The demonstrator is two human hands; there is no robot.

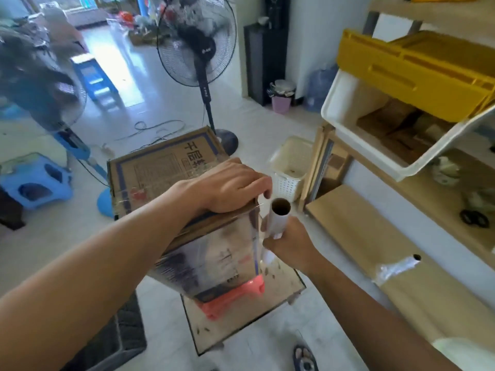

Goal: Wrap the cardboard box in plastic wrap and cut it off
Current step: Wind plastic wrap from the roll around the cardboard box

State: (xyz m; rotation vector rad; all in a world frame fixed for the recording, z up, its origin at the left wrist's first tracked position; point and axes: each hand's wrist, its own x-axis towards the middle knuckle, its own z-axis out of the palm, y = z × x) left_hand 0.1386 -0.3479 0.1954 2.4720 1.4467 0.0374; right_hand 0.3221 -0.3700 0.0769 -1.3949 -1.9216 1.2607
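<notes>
A brown printed cardboard box stands on a pink stool in the middle of the view. Shiny plastic wrap covers its near side. My left hand lies on the box's top near the right corner, fingers curled over the edge. My right hand grips a roll of plastic wrap, held upright just right of that corner. A short stretch of film runs from the roll to the box.
A second roll of wrap lies on a low wooden shelf to the right, with scissors further back. A standing fan is behind the box. A white basket sits beside it. Blue stools stand left.
</notes>
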